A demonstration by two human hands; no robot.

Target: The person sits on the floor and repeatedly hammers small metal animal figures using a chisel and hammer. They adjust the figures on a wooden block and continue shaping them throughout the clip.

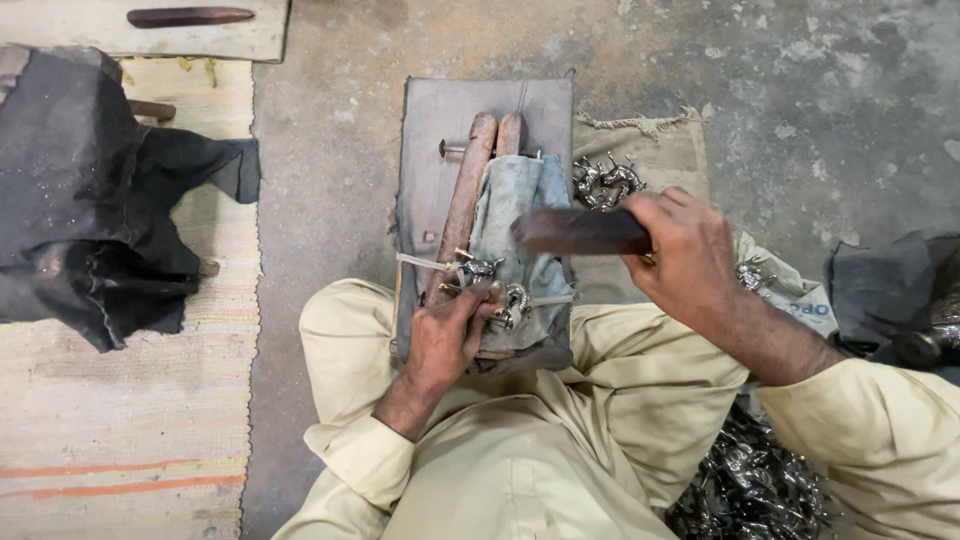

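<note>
My left hand (pixel 452 335) pinches a small shiny metal piece (pixel 510 303) against a grey-blue cloth (pixel 520 215) draped over two long wooden bars (pixel 470 180) on a grey board (pixel 430 140). A second small metal piece (pixel 478 266) lies on the cloth just above my fingers. My right hand (pixel 680 245) grips a dark wooden tool (pixel 570 232), blurred by motion, held across the cloth above the piece. My legs in cream trousers frame the board.
A small heap of similar metal pieces (pixel 605 182) lies on burlap right of the board; a larger heap (pixel 750 485) sits by my right knee. Dark cloth (pixel 90 200) covers a striped mat (pixel 120 420) at left. A dark stick (pixel 190 16) rests on a plank at top left.
</note>
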